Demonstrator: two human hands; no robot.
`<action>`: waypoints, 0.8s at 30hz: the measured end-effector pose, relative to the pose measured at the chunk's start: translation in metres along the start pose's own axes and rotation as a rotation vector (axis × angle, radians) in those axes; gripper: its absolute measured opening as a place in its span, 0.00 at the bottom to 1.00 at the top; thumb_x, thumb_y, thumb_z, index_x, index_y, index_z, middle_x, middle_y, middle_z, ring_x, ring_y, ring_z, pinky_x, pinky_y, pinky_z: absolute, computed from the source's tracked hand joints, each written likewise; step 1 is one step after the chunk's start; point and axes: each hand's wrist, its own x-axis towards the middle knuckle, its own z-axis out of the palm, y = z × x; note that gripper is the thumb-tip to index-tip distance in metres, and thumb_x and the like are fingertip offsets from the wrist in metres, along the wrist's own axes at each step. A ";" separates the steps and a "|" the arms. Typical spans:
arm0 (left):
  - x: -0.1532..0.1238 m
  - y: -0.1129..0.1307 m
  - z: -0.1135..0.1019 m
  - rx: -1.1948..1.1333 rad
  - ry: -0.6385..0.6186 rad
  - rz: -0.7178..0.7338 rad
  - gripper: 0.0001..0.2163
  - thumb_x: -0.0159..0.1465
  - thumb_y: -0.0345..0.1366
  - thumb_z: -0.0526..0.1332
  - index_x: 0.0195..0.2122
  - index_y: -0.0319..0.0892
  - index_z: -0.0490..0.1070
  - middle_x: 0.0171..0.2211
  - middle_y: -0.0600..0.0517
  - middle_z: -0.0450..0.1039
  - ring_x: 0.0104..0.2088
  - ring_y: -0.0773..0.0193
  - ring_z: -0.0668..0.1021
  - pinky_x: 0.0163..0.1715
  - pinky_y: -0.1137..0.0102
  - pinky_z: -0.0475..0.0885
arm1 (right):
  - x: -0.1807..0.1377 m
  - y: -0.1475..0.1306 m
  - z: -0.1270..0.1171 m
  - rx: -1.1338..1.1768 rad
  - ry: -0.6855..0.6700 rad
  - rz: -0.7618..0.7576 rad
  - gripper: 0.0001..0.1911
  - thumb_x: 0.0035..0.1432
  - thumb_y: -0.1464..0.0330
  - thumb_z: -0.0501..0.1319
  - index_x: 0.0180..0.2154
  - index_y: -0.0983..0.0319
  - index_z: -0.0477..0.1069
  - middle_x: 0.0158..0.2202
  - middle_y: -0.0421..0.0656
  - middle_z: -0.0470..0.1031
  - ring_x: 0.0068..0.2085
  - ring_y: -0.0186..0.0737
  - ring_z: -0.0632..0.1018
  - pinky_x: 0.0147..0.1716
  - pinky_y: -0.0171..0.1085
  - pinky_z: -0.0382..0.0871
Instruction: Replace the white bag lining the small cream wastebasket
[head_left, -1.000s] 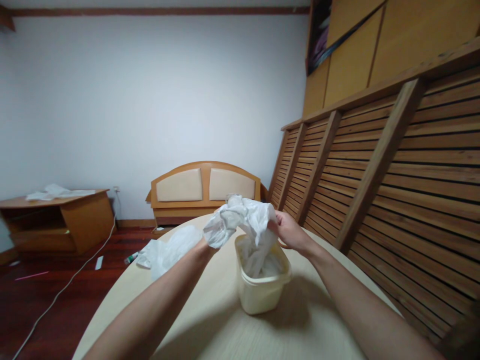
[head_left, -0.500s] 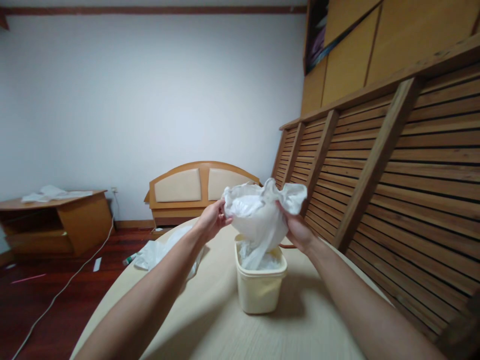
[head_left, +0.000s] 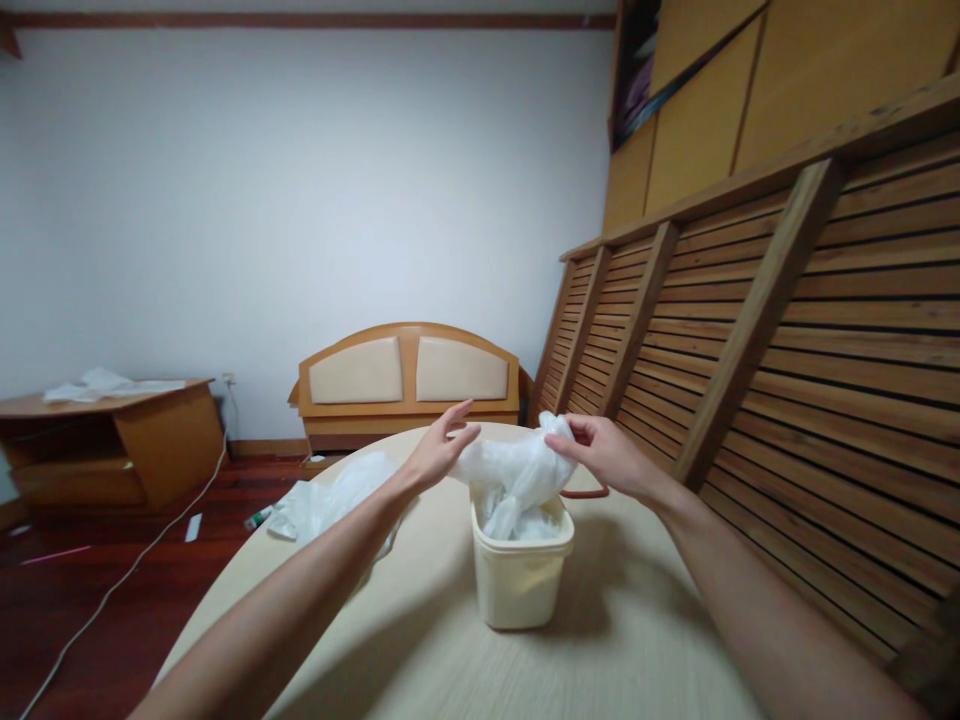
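A white plastic bag [head_left: 517, 470] is bunched up over the mouth of a cream plastic bin [head_left: 521, 585], its lower part inside. My right hand [head_left: 600, 450] pinches the gathered top of the bag on the right. On the other side my left hand [head_left: 442, 450] has its fingers apart, close by the bag's left end; whether a fingertip touches the plastic is hard to tell. The bin stands upright on a pale round table [head_left: 420, 630].
More crumpled white plastic [head_left: 337, 500] lies at the table's left, with a small green-and-white tube [head_left: 259, 517] at the edge. Behind the bin is a flat brown-rimmed item [head_left: 586, 486]. Slatted wooden panels [head_left: 720, 340] lean along the right.
Both hands have come down toward the bin, and the spread-out bag top has collapsed into a bunch. My left hand has let go of its side and its fingers have opened.
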 end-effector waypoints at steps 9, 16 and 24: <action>0.011 0.045 0.008 -0.021 -0.381 0.209 0.37 0.58 0.44 0.69 0.66 0.41 0.55 0.59 0.35 0.68 0.56 0.48 0.73 0.48 0.60 0.72 | -0.018 -0.047 0.003 -0.188 -0.016 -0.431 0.15 0.55 0.57 0.68 0.25 0.60 0.74 0.69 0.44 0.56 0.68 0.54 0.56 0.67 0.53 0.45; 0.002 0.065 0.006 0.031 -0.375 0.274 0.13 0.58 0.41 0.67 0.38 0.35 0.73 0.36 0.48 0.77 0.36 0.61 0.77 0.37 0.70 0.71 | -0.021 -0.050 0.003 -0.018 -0.172 -0.412 0.14 0.56 0.61 0.67 0.28 0.59 0.65 0.54 0.49 0.74 0.60 0.53 0.69 0.60 0.54 0.60; -0.005 0.087 -0.010 0.005 -0.123 0.403 0.13 0.65 0.46 0.61 0.35 0.40 0.65 0.29 0.54 0.66 0.29 0.69 0.69 0.30 0.75 0.67 | -0.016 -0.051 0.001 -0.018 -0.242 -0.174 0.31 0.50 0.60 0.71 0.54 0.59 0.66 0.46 0.44 0.77 0.45 0.45 0.78 0.42 0.38 0.73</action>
